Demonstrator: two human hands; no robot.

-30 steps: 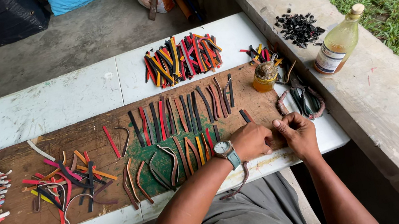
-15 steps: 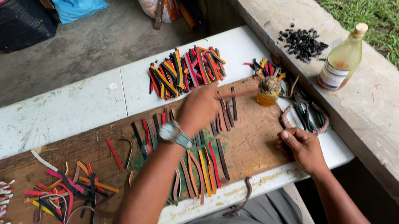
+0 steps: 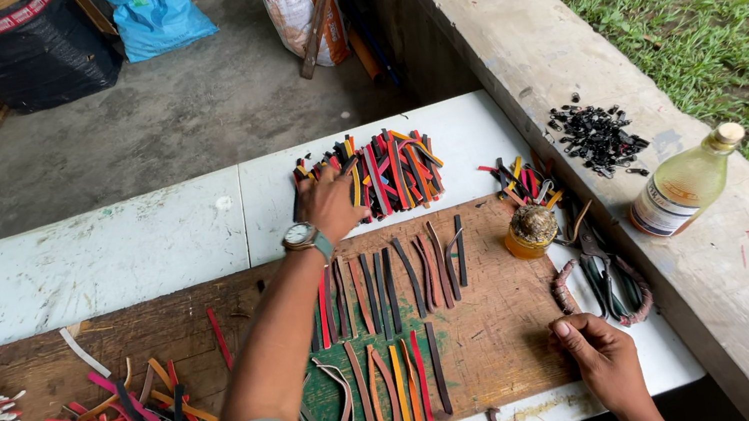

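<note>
Fingers of the left hand (image 3: 330, 203) spread loosely onto the heap of coloured strips (image 3: 384, 173) at the far desk (image 3: 99, 262) edge, grasping nothing yet; right hand (image 3: 602, 355) rests relaxed on the wooden board (image 3: 504, 316), steadying it.

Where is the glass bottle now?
The bottle lies tilted on the concrete ledge at the right of the head view, beside the black bits, right of the table.
</note>
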